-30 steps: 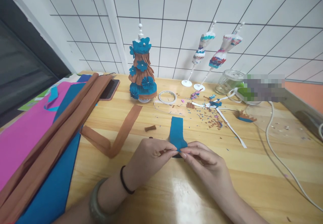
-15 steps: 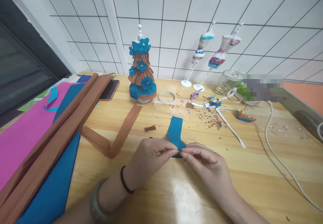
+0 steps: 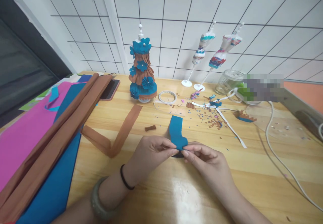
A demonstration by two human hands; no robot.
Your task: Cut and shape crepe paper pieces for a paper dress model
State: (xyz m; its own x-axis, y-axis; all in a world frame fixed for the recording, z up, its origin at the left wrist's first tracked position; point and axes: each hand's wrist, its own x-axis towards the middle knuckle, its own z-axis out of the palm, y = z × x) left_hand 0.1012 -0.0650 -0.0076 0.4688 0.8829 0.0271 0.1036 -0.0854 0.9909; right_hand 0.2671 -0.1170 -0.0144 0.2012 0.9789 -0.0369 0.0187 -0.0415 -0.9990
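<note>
A blue crepe paper strip stands up from between my two hands, its lower end gathered at the fingertips. My left hand pinches the strip's lower left edge between thumb and fingers. On the other side, my right hand pinches its lower right corner, with the fingertips of both hands close together. Beneath the fingers a dark object lies on the table, mostly hidden. A small twisted brown paper piece rests beyond my left hand, near a folded brown paper strip.
Brown, blue and pink paper sheets cover the left side, beside a phone. At the back stand a dress form with blue flowers, a tape roll, two painted dress forms and a jar. Paper scraps and a white cable lie right.
The blue strip's lower part has spread wider between my fingertips, and the fingers have moved slightly apart. Both hands keep their pinch in nearly the same place.
</note>
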